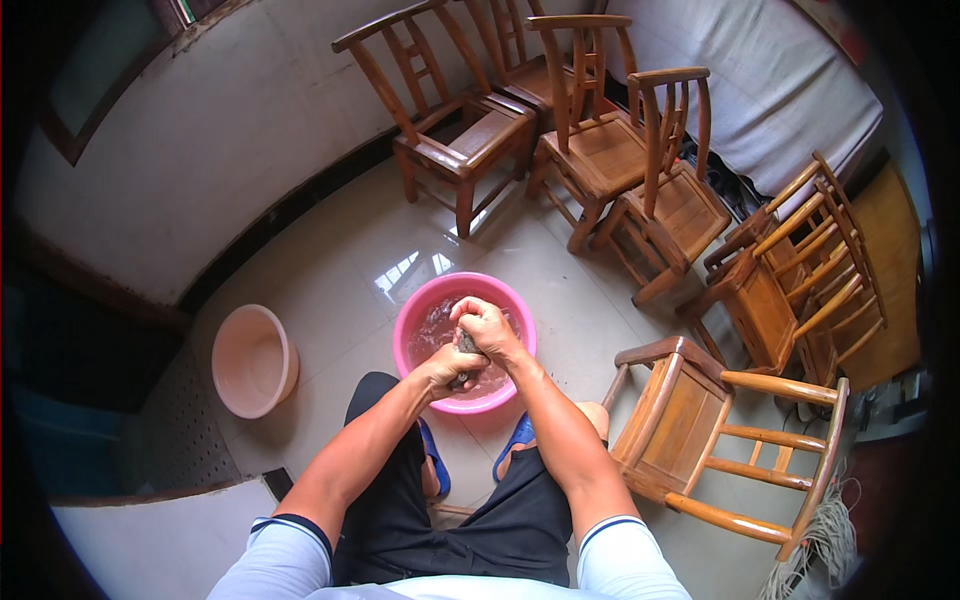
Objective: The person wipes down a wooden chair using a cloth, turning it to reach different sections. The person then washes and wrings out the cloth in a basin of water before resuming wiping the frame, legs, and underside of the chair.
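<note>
A pink plastic basin (403,330) with water in it stands on the floor before my feet. Over it, both my hands grip a dark grey-green cloth (466,343), bunched up small between them. My left hand (447,367) is closed around the lower part, and an end of the cloth pokes out under it. Higher up and a little to the right, my right hand (484,328) is shut on the upper part. The fingers hide most of the cloth.
A peach-coloured plastic bucket (255,361) stands to the left. Several wooden chairs (600,150) line the back and right, and one wooden chair (679,420) is close by my right knee. A string mop head (817,536) lies behind that chair. Light tiles (337,300) cover the floor.
</note>
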`<control>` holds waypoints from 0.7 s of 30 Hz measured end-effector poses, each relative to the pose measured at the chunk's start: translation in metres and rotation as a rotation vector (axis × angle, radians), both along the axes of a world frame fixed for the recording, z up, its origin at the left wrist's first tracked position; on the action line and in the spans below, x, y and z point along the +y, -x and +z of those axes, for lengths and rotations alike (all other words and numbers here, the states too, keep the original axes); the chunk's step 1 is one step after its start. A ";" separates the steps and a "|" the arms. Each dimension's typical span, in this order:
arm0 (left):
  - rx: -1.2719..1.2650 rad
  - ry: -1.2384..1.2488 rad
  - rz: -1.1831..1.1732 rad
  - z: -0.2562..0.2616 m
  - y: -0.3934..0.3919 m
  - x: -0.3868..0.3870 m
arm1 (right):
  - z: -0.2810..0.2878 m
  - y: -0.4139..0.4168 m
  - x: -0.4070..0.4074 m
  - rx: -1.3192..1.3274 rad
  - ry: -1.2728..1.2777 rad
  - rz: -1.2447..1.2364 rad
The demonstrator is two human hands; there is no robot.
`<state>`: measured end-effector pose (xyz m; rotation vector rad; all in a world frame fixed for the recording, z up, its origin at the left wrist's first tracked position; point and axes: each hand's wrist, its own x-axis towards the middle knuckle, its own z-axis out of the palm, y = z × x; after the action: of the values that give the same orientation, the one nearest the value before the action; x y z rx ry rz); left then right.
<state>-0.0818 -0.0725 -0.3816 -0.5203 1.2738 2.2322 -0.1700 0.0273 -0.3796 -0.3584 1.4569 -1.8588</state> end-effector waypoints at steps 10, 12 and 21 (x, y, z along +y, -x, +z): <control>0.080 0.852 0.043 -0.007 0.009 0.013 | -0.041 -0.010 -0.021 0.013 -0.092 -0.353; 0.211 1.092 0.026 -0.020 0.009 0.009 | -0.043 -0.012 -0.029 0.227 -0.173 -0.498; 0.359 1.426 0.089 -0.006 0.003 0.029 | -0.049 -0.006 -0.024 -0.230 -0.274 -0.805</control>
<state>-0.0846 -0.0438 -0.3880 -0.6261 2.9656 1.1193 -0.1636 0.0033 -0.4283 0.6496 1.8069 -2.1415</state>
